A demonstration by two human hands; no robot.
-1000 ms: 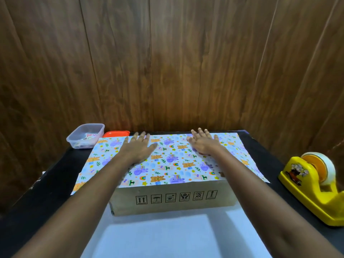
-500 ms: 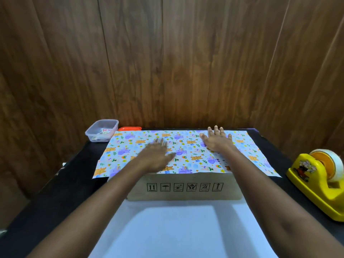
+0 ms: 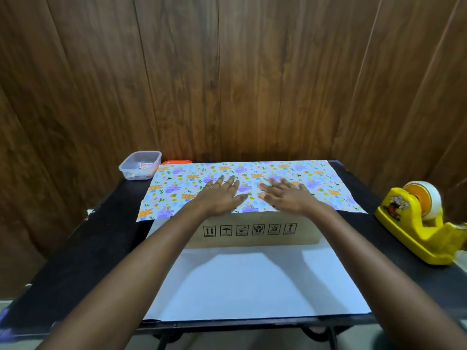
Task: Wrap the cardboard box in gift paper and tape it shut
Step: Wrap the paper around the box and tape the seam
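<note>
Left grip (image 3: 222, 198): released, fingers straight, flat on gift paper (image 3: 324, 184).
Right grip (image 3: 288, 200): released, pressing paper onto cardboard box (image 3: 304, 232).

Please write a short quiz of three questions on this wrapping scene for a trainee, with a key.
1. True or false: the left hand and the right hand both lie flat on the gift paper on top of the cardboard box.
2. Where does the yellow tape dispenser stand? A: left of the box. B: right of the box. C: on the box.
3. Fill in: the clear plastic container stands at the far ____ corner of the table.
Key: 1 true; 2 B; 3 left.
</note>
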